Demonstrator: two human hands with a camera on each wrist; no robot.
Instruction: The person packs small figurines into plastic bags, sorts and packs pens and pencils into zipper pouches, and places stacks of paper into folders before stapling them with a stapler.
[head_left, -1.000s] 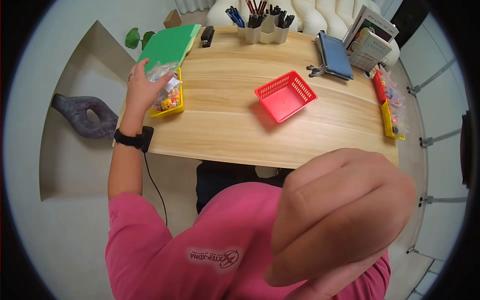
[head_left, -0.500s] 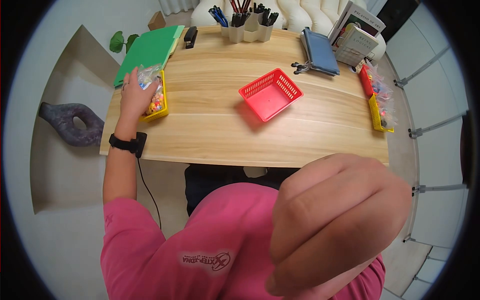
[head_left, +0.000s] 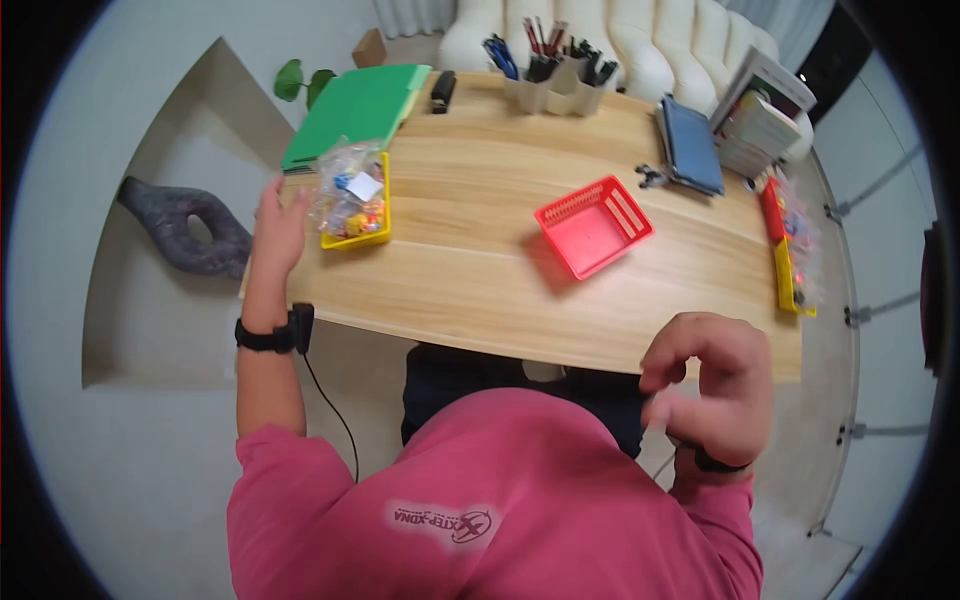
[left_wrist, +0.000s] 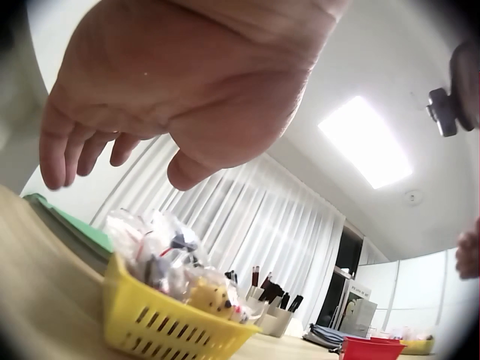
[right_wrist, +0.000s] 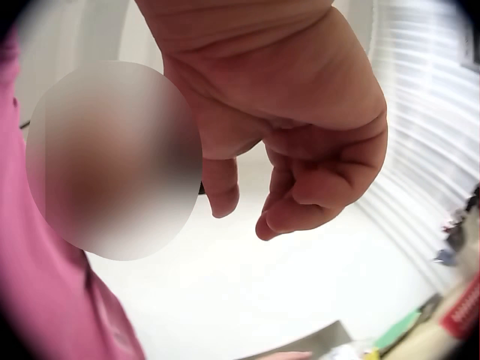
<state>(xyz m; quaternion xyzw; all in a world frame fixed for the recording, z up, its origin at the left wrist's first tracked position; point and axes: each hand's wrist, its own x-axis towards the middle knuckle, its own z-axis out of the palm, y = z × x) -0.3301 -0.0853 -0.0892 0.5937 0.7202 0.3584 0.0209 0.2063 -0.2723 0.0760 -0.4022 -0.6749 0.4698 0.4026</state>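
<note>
My left hand [head_left: 278, 228] is beside the left edge of a yellow basket [head_left: 357, 241], fingers spread and holding nothing. Clear plastic bags [head_left: 340, 165] with small colourful toys fill that basket; a yellow spotted toy [left_wrist: 206, 298] shows in the left wrist view, where the palm hovers above the basket. Near the front right of the table, my right hand [head_left: 718, 385] is raised before the body. Its fingers curl loosely, the thumb apart from them, and nothing is in it. A red basket [head_left: 590, 238] with no contents sits mid-table.
A green folder [head_left: 360, 110] and a black stapler [head_left: 443, 92] lie at the back left. Pens stand in a white holder [head_left: 533, 97]. Blue pouch [head_left: 690, 150] and books [head_left: 760, 130] are at the back right. Another yellow basket [head_left: 785, 280] adjoins a red one [head_left: 772, 212] along the right edge.
My left hand has come off the bagged toys and moved left of the yellow basket. My right hand has dropped away from the head camera, and its fingers have loosened.
</note>
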